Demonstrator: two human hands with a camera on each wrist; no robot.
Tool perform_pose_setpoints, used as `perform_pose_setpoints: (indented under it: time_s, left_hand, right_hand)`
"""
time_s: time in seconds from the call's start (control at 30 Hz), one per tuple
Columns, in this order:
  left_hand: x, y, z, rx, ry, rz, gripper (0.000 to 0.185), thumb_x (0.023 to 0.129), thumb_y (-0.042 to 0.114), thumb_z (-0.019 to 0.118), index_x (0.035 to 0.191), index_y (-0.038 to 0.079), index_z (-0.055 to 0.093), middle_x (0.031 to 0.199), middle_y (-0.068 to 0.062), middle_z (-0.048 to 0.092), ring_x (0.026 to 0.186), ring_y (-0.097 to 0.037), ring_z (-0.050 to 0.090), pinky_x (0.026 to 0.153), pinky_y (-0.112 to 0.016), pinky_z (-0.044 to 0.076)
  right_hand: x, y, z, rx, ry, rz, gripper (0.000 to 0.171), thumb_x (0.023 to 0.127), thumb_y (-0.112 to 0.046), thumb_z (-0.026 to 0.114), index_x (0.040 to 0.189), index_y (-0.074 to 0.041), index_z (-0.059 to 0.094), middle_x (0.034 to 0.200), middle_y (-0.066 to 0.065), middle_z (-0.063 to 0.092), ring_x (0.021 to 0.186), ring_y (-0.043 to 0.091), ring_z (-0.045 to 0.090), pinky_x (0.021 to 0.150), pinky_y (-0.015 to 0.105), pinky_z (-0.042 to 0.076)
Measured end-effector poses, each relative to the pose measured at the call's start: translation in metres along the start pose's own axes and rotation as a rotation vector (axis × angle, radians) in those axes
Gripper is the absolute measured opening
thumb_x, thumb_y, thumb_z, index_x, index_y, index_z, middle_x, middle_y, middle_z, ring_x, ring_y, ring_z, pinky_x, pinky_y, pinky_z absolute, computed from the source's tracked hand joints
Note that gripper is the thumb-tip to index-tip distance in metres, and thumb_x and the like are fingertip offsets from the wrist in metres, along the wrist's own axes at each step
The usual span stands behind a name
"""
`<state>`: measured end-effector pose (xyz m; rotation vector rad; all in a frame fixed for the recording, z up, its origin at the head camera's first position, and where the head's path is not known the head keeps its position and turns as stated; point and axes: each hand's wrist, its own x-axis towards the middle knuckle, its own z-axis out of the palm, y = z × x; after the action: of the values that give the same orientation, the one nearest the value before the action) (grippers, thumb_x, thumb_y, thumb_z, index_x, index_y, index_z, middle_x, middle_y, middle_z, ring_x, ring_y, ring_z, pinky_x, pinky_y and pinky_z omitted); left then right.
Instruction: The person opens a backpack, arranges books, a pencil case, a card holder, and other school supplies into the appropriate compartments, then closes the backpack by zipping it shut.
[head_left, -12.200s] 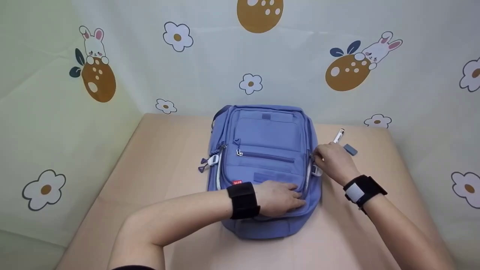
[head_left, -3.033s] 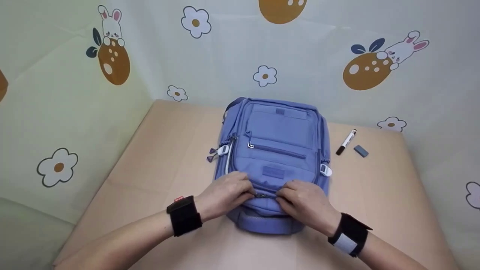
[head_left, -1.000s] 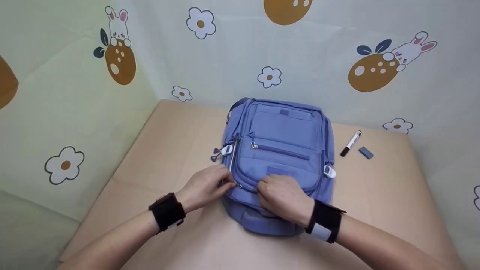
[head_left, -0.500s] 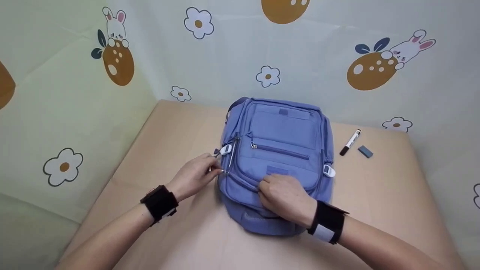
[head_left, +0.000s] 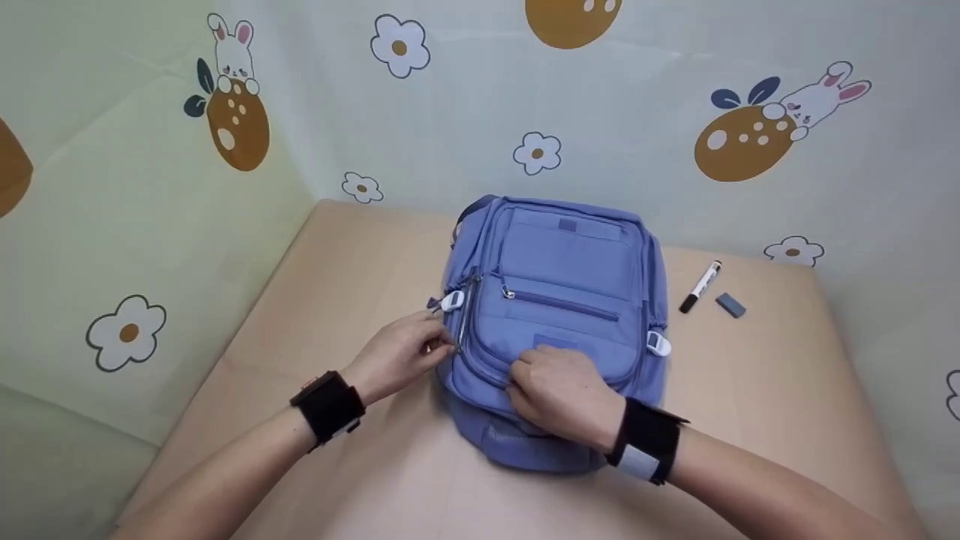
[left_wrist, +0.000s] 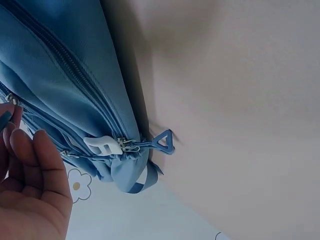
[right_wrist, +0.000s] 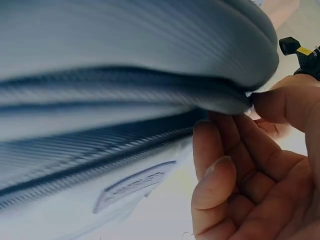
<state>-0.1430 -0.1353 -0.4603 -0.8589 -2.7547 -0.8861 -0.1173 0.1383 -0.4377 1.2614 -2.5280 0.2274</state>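
Blue backpack (head_left: 570, 259) on bench (head_left: 337, 262), left hand (head_left: 401, 354) pinching a zipper pull (left_wrist: 5, 119), right hand (head_left: 566, 394) gripping a fabric fold (right_wrist: 215, 97), marker (head_left: 700, 287) and grey block (head_left: 730, 305) alongside.

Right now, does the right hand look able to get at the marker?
Likely yes, after letting go: the right hand pinches the backpack, but the marker lies uncovered beside it, on the right.

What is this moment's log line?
left hand: pinches silver metal zip pull | right hand: pinches blue fabric backpack | white-and-black marker: beside backpack
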Motion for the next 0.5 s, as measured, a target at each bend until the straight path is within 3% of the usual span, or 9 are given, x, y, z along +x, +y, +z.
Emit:
perform_pose_setpoints:
  time_s: [0.2,0.5]
  left_hand:
    - [-0.001,-0.001,0.001,0.0,0.011,0.012,0.007,0.093,0.016,0.077,0.094,0.011,0.072,0.088,0.005,0.057,0.081,-0.011,0.059,0.073,-0.03,0.054]
    - [0.005,-0.006,-0.002,0.085,-0.016,0.044,0.006,0.094,0.012,0.075,0.098,0.012,0.072,0.093,0.002,0.063,0.087,-0.015,0.061,0.078,-0.033,0.054]
  right_hand:
    - [0.016,-0.008,-0.002,-0.05,-0.086,-0.005,0.029,0.089,-0.033,0.076,0.074,-0.012,0.062,0.072,0.0,0.058,0.065,0.022,0.057,0.051,0.037,0.047]
    - [0.02,-0.01,0.005,-0.153,-0.043,-0.084,0.014,0.086,-0.012,0.067,0.073,-0.011,0.062,0.069,0.001,0.059,0.06,0.02,0.057,0.045,0.035,0.045]
